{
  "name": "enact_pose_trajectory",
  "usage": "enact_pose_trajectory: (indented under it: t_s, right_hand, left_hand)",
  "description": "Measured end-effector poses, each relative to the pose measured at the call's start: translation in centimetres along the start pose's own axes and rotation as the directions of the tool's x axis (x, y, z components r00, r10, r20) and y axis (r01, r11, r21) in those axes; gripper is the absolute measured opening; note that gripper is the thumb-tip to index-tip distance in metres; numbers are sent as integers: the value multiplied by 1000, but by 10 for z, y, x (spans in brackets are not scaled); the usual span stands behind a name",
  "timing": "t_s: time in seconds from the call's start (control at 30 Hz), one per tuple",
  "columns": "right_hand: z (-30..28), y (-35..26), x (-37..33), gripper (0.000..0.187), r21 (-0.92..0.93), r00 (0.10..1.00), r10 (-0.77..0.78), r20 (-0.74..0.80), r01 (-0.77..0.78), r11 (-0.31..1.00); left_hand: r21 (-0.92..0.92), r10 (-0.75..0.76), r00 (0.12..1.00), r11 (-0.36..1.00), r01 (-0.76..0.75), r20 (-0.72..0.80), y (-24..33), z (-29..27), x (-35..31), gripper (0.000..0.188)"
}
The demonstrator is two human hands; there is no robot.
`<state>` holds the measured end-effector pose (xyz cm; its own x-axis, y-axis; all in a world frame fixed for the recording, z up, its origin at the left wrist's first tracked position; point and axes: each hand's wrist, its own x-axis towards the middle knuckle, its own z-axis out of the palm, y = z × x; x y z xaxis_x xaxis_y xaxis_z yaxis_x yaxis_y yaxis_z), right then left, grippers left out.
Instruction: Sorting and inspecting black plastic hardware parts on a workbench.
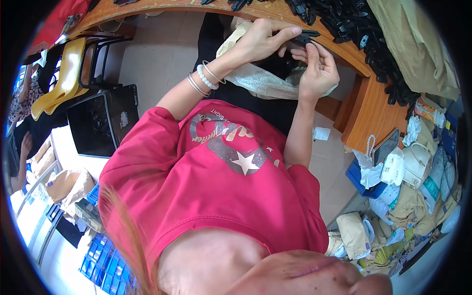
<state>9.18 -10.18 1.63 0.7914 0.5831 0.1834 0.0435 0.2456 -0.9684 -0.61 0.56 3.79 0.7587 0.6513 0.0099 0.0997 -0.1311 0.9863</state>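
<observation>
At one o'clock, left hand (pixel 263 42) and right hand (pixel 317 73) fingertips pinch a black part (pixel 309 33); I'd steady it over the bag (pixel 260 79).

- A black part (pixel 307 36), slim and elongated, dark all over; whether it is one piece or two laid together cannot be told.
- It is held up between the left hand (pixel 273 39) and the right hand (pixel 314 64), touching the fingertips of both, which cover some of it.
- Its visible bar lies roughly crosswise, one end pointing right, near the front edge of the tabletop (pixel 356 54).
</observation>
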Motion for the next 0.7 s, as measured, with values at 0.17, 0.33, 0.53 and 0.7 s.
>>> enact_pose_trajectory:
  t_s: [0.17,0.33,0.53,0.7]
  right_hand:
    - [-3,0,0,14,-35,999,-40,23,41,999]
    - [-3,-9,7,28,78,987,-20,161,8,997]
    - [-14,-1,9,29,2,990,-74,121,74,997]
    - [-21,8,17,24,-152,992,52,115,-34,988]
  left_hand:
    - [79,205,977,975,-209,56,-12,-1,-3,32]
    - [85,276,961,957,-277,18,-11,-5,-8,34]
    - [38,243,970,969,-244,22,-15,2,-7,33]
    - [-40,152,983,988,-149,103,-32,3,-3,32]
